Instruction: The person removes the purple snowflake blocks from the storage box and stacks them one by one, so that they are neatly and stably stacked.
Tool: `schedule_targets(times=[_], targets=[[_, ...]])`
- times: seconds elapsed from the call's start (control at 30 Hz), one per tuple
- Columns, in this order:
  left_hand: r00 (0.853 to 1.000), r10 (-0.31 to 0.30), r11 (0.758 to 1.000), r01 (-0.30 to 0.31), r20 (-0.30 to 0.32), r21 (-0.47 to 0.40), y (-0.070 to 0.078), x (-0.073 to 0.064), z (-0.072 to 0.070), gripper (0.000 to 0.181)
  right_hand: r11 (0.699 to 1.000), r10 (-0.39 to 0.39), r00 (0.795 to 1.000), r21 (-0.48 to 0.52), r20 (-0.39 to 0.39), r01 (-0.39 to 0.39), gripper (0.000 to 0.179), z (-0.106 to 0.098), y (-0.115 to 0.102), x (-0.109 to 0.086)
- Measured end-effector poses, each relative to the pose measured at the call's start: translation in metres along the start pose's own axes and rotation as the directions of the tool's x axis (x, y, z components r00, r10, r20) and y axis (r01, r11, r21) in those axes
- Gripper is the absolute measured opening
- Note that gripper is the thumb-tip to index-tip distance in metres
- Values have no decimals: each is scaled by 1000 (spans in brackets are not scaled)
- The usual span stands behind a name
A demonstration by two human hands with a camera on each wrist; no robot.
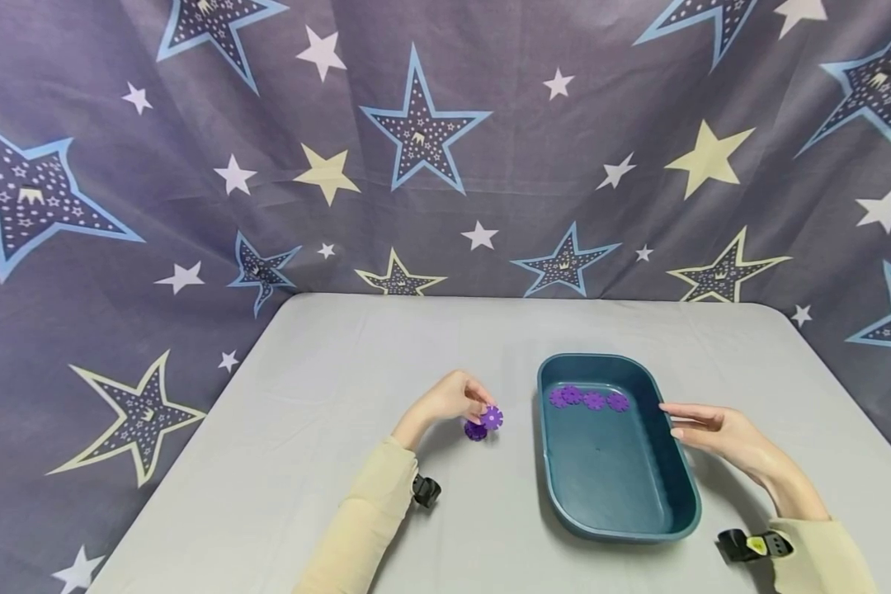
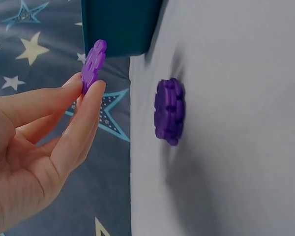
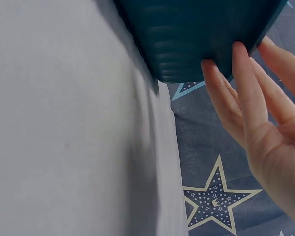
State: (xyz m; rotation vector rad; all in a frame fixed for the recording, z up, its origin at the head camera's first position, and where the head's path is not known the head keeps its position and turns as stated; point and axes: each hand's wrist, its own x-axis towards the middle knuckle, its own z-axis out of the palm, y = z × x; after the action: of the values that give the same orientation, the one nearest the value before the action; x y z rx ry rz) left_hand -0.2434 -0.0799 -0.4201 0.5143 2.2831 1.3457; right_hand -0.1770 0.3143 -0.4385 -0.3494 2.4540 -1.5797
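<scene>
My left hand pinches a purple snowflake-shaped plastic disc between thumb and fingertips, above the table. The left wrist view shows this disc nearly edge-on. Just below it, a small stack of matching purple discs lies on the table. To the right stands a dark teal rectangular tray. Several purple discs lie in a row across its far end. My right hand touches the tray's right side with extended fingers; in the right wrist view these fingertips rest against its outer wall.
A light grey cloth covers the table. Behind it and along both sides hangs a dark grey curtain with a star print. Black wrist devices are worn over both pale yellow sleeves.
</scene>
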Motion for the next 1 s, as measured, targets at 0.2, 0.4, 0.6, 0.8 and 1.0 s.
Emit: schedule_targets(times=[0.2, 0.4, 0.6, 0.8, 1.0], targets=[[1000, -14, 999, 15, -23, 30, -5, -3, -3, 17, 1000, 18, 1000, -4, -3, -18, 47, 0, -1, 0], [998, -37, 998, 39, -46, 41, -10, -6, -5, 15, 1000, 25, 1000, -10, -7, -25, 48, 0, -1, 0], [995, -75, 997, 76, -64, 9, -14, -7, -6, 14, 1000, 14, 1000, 0, 0, -14, 48, 0, 0, 0], [992, -107, 994, 107, -61, 4, -16, -7, -5, 14, 1000, 21, 1000, 3, 0, -21, 47, 0, 0, 0], [993, -106, 994, 107, -59, 21, -17, -6, -4, 14, 999, 34, 999, -5, -4, -34, 47, 0, 0, 0]])
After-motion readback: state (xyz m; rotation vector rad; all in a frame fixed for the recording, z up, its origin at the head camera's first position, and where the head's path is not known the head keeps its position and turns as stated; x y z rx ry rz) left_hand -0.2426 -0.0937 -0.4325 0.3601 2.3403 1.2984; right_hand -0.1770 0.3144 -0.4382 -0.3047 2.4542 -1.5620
